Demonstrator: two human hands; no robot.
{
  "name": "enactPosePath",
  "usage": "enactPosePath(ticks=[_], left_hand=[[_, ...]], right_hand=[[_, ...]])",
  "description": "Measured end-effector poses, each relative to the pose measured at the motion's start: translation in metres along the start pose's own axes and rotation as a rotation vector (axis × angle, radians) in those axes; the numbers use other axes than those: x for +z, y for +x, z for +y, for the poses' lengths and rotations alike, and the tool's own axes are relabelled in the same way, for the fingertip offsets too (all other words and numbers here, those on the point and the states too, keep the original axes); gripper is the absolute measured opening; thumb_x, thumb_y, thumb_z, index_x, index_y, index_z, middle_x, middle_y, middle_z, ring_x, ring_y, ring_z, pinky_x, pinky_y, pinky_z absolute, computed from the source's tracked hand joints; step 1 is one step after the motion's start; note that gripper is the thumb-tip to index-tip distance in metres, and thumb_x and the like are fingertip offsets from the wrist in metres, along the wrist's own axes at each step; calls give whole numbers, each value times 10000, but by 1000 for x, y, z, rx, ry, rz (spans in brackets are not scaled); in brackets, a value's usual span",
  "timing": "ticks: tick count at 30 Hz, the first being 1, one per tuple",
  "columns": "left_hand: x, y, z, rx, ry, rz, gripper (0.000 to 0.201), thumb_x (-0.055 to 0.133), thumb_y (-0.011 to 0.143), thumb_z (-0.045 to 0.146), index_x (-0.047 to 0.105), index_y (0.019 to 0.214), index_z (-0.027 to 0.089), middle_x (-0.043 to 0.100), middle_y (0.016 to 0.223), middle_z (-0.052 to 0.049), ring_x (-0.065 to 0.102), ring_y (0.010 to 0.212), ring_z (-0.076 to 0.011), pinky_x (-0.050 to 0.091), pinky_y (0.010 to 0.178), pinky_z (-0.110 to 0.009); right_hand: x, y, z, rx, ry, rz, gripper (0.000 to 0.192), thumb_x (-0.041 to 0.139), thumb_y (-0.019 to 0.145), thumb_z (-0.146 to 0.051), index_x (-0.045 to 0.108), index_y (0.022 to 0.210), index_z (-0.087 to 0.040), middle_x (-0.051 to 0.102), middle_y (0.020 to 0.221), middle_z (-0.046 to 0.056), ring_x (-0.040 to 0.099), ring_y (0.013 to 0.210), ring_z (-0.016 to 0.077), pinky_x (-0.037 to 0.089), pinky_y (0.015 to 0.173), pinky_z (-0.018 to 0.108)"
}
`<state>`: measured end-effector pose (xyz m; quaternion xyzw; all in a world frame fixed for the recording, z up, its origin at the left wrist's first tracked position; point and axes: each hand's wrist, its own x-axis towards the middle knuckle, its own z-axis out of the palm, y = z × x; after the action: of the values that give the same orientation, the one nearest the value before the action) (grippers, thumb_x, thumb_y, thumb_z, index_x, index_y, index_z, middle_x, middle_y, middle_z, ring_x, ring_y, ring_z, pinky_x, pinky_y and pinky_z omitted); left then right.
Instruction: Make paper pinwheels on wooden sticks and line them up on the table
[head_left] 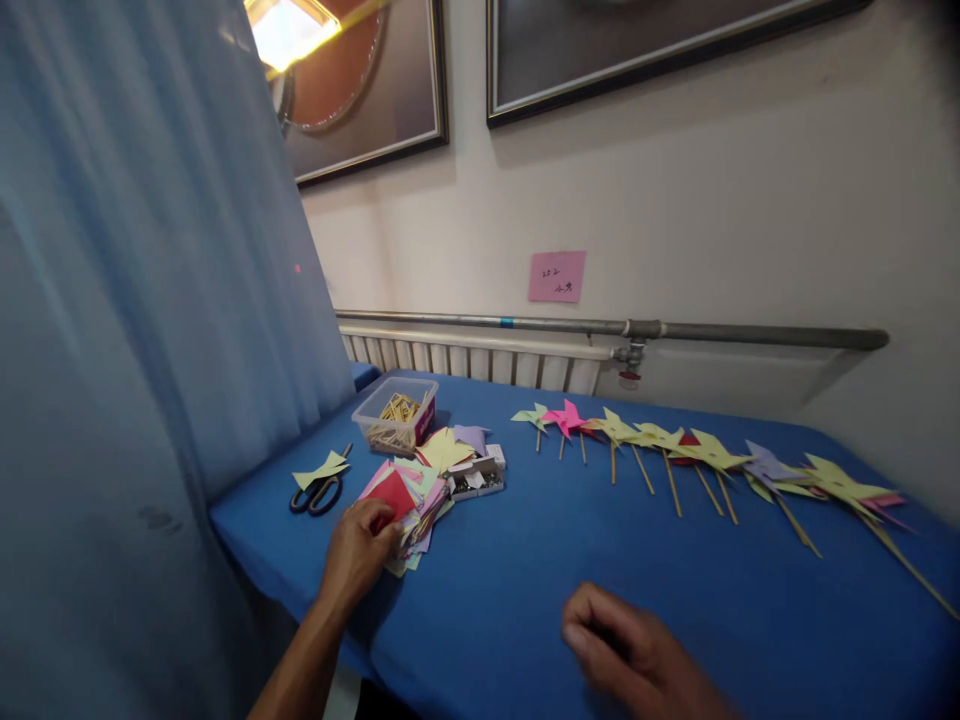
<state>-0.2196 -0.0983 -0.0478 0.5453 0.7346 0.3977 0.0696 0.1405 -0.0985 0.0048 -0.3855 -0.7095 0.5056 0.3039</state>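
My left hand [365, 545] is at the pile of coloured paper pieces [431, 500], its fingers closed on a red sheet of paper [393, 494] on top. My right hand [626, 640] is curled into a loose fist above the blue cloth, and I see nothing in it. Just past the pile sits a small open box of metal pins [477, 480]. Behind it are folded yellow paper pieces [446, 449]. A clear plastic tub [365, 408] holds short wooden sticks [401, 409]. Scissors [324, 495] lie left of the pile, with a yellow paper piece [321, 470] across them.
Finished paper pinwheels [616, 428] on sticks lie in a row along the right side of the blue-covered table [540, 560]. A pipe [720, 333] and a radiator [480, 362] run along the wall behind. A blue curtain [135, 300] hangs at the left.
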Motion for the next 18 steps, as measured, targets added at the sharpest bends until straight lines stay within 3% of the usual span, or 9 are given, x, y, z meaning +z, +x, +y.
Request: enactPosePath(ticks=[3, 6, 10, 12, 14, 16, 18], left_hand=[[-1, 1, 0, -38, -92, -17, 209, 624, 825, 340, 793, 806, 217, 816, 1015, -69, 739, 997, -265, 555, 919, -380], [-2, 1, -1, -84, -111, 44, 270, 582, 861, 396, 787, 813, 227, 825, 1029, -78, 752, 1003, -282, 563, 910, -392], [-8, 6, 13, 24, 13, 350, 295, 538, 933, 407, 753, 846, 225, 808, 971, -92, 734, 961, -287, 548, 917, -409], [-10, 12, 33, 133, 57, 514, 291, 529, 973, 388, 736, 867, 214, 791, 942, -98, 722, 944, -276, 538, 934, -405], [-7, 20, 61, 226, 44, 599, 275, 534, 1001, 357, 719, 859, 210, 775, 891, -80, 714, 894, -250, 534, 901, -373], [7, 28, 94, 298, -28, 553, 234, 555, 1009, 327, 729, 903, 212, 769, 867, -51, 703, 828, -219, 529, 820, -328], [33, 35, 126, 367, -108, 452, 210, 566, 1013, 302, 728, 912, 216, 762, 852, -33, 692, 789, -200, 514, 768, -303]], right_hand=[[-6, 27, -8, 1, 78, 30, 464, 700, 876, -633, 555, 663, -247, 487, 623, -32, 422, 595, 155, 384, 565, 270], [-12, 50, -1, 66, 149, 93, 443, 732, 838, -638, 583, 693, -247, 511, 612, -41, 431, 548, 141, 352, 522, 257], [-15, 67, 19, 62, 193, 293, 468, 738, 832, -657, 573, 673, -249, 497, 571, -47, 419, 509, 133, 330, 492, 253], [-13, 71, 31, 35, 201, 391, 465, 732, 851, -664, 590, 688, -252, 490, 570, -48, 431, 521, 142, 360, 502, 262], [-10, 72, 44, -10, 212, 481, 469, 734, 854, -681, 617, 707, -252, 534, 607, -34, 490, 570, 161, 437, 561, 281], [-6, 74, 55, -25, 245, 509, 477, 779, 814, -709, 674, 740, -250, 596, 644, -16, 561, 624, 189, 487, 611, 308], [-3, 78, 62, -29, 371, 497, 499, 844, 762, -714, 770, 920, -247, 735, 816, 35, 679, 765, 244, 559, 748, 366]])
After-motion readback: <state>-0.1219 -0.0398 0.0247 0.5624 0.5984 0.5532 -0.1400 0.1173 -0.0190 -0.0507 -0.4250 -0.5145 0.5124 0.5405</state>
